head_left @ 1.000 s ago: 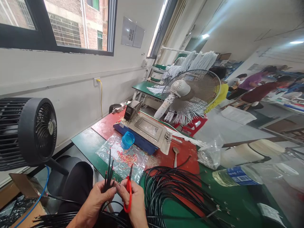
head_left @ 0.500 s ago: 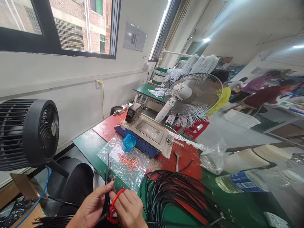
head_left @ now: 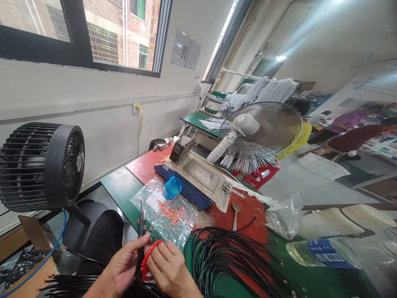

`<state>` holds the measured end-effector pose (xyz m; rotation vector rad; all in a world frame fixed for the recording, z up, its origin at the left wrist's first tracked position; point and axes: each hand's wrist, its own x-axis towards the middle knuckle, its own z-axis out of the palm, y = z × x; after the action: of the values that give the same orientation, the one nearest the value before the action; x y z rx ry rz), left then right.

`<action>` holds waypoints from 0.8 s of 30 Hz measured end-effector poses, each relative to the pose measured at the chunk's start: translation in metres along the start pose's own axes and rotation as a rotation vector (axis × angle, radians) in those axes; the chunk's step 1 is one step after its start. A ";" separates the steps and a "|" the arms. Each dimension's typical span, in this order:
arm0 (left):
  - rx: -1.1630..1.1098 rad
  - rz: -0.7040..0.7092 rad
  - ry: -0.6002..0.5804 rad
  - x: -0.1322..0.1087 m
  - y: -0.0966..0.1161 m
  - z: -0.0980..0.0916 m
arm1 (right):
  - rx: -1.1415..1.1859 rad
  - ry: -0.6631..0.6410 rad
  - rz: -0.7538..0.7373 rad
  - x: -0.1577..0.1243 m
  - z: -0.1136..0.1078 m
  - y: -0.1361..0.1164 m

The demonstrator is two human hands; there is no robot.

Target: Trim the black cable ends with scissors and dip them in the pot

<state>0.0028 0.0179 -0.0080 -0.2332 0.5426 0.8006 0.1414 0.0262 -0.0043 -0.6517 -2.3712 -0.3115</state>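
Note:
My left hand (head_left: 125, 265) is closed around a small bunch of thin black cables (head_left: 142, 225) that stand upright, their stripped tips pointing up. My right hand (head_left: 169, 269) is closed on red-handled scissors (head_left: 149, 254), held against the cables just right of my left thumb; the blades are hidden. Both hands are at the near edge of the green table (head_left: 119, 186). A large coil of black cable (head_left: 229, 256) lies just right of my right hand.
A clear plastic bag (head_left: 164, 209) with small red pieces and a blue cup (head_left: 172, 187) lies ahead of my hands. Behind it sits a blue-and-grey machine (head_left: 198, 180). A black fan (head_left: 43, 165) stands left, a white fan (head_left: 257, 132) at the back. Other people work far right.
The scissors swung from upright to lying low against the cables, and both hands dropped slightly toward me. The view shifted a little left.

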 end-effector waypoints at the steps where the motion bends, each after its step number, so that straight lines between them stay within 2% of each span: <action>1: -0.016 -0.008 -0.011 0.000 0.000 0.000 | -0.003 -0.014 -0.019 0.002 -0.001 0.001; 5: -0.070 -0.050 -0.041 0.002 0.001 -0.003 | -0.019 -0.047 -0.082 0.008 -0.003 0.004; 13: -0.096 0.014 -0.018 0.003 0.004 -0.011 | -0.010 -0.042 -0.103 0.002 0.006 0.004; 17: -0.096 0.097 0.021 0.003 0.003 -0.011 | 0.009 -0.025 -0.148 0.000 0.001 0.005; 19: -0.082 0.178 0.096 0.002 0.003 -0.010 | 0.018 -0.016 -0.146 -0.001 -0.005 0.010; 22: 0.054 0.355 0.185 -0.002 0.009 -0.012 | 0.061 0.098 0.023 -0.003 -0.015 0.023; 24: 0.188 0.450 0.161 -0.005 0.017 -0.017 | 0.125 0.238 0.285 -0.002 -0.022 0.036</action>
<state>-0.0192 0.0197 -0.0196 0.0019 0.8343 1.1649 0.1735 0.0480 0.0129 -0.8314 -2.0224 -0.1072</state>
